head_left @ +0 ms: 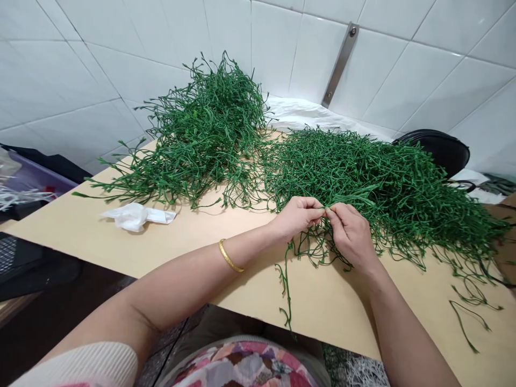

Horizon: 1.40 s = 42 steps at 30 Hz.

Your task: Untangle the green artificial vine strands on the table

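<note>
My left hand (pixel 300 216) and my right hand (pixel 350 232) meet at the near edge of a green heap, thumbs and fingertips pinched almost together. Between them runs a thin green plastic plant stem (pixel 324 208), gripped from both sides. From below my left hand a branched green strand (pixel 287 290) hangs down over the table's front edge. Right behind my hands spreads a wide heap of green artificial stems (pixel 346 166). Another, taller pile of stems (pixel 217 118) stands to the left. What exactly lies under my fingertips is too small to make out.
A crumpled white plastic piece (pixel 137 216) lies on the tan tabletop (pixel 193 247) at left. A few loose stems (pixel 467 322) lie at the right. A black round object (pixel 437 148) and a metal bracket (pixel 341 64) are by the tiled wall. A purple container (pixel 40 172) stands beyond the left edge.
</note>
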Motion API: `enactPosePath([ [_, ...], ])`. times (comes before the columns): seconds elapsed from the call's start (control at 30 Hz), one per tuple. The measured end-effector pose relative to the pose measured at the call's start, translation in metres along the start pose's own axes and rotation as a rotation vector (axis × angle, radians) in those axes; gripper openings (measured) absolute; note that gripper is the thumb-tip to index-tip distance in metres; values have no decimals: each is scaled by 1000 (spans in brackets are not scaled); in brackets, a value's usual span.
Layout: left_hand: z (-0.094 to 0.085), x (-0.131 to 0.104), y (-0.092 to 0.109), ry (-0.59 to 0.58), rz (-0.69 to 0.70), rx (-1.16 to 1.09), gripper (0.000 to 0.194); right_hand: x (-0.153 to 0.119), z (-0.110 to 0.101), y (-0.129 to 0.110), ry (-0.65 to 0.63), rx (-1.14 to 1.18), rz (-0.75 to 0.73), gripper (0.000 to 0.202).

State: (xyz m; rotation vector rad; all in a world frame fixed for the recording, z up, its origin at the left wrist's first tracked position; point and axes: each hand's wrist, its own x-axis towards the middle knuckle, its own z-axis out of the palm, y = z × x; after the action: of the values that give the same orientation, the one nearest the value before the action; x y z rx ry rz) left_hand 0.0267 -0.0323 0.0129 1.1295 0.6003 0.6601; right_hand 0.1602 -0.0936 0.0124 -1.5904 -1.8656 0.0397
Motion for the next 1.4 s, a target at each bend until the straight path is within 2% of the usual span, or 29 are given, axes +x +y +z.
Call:
enactPosePath([
  [0.1, -1, -1, 2, -43, -39, -21, 12, 1, -8, 3, -86, 90, 28, 26],
  [0.2, -1, -2, 2, -192, -122, -189, 12, 0, -11, 8, -177, 475, 139, 28],
  [0.3, 2, -5, 1, -339, -134, -324, 12, -2, -11, 9, -135, 892, 223, 27],
  [0.37, 3, -7, 2, -403, -134, -371, 11, -1, -11, 6, -83, 1063, 261, 27],
  [0.47, 1, -7, 5, -423, -104, -449, 10, 0, -17, 1, -39, 1308, 223, 37],
  [0.53, -2, -5, 6, -375, -79, -494, 8, 1, -22, -1, -1, 1424, 175, 41],
  [0.63, -8, 3, 3, -260, -82, -468, 7, 1, -24, 1, 37, 1302, 153, 41],
  [0.7, -11, 7, -2, -193, -78, -411, 8, -1, -20, 3, 71, 1045, 153, 36],
  [0.83, -13, 11, -7, -123, -40, -327, 11, -5, -11, 4, 131, 492, 167, 10],
  [0.93, -12, 8, -6, -117, -26, -264, 13, -5, -8, 2, 162, 285, 153, 17],
  [1.1, -7, 3, -3, -104, -33, -170, 12, -3, -6, 3, 199, 190, 106, 21],
  [1.27, -6, 2, -2, -115, -27, -134, 12, -3, -2, 8, 129, 169, 59, 24],
  [1.4, -6, 1, -3, -112, -16, -104, 14, -3, -1, 10, -6, 187, 68, 23],
])
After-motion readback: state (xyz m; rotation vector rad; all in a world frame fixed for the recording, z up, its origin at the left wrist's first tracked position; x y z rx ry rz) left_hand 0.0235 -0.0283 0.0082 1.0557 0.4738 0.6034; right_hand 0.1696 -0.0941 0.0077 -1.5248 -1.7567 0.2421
